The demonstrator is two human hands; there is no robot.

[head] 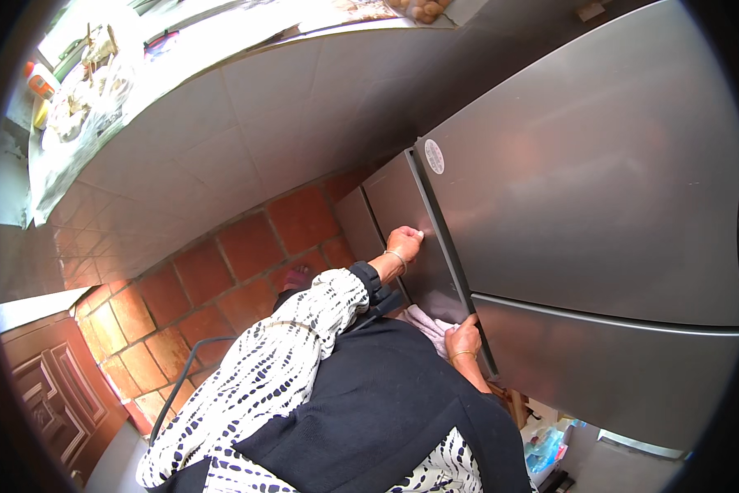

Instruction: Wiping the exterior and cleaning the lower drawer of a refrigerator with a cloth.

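Note:
A grey metallic refrigerator (579,185) with several door panels fills the right side. My left hand (405,242), a bracelet at its wrist, is at the front of a lower panel (394,191), fingers curled in; whether a small thing is between them cannot be told. My right hand (464,339) is by the dark gap between the upper and lower panels, its fingers at the edge. A pale pink cloth (430,326) is bunched against this hand, and the hand seems to hold it.
A ledge at the upper left bears plastic bags (92,92), a bottle with an orange label (41,80) and a bag of round brown items (424,8). Terracotta tiles (249,246) cover the floor. A brown panelled door (61,394) stands lower left. Blue plastic packaging (545,447) lies lower right.

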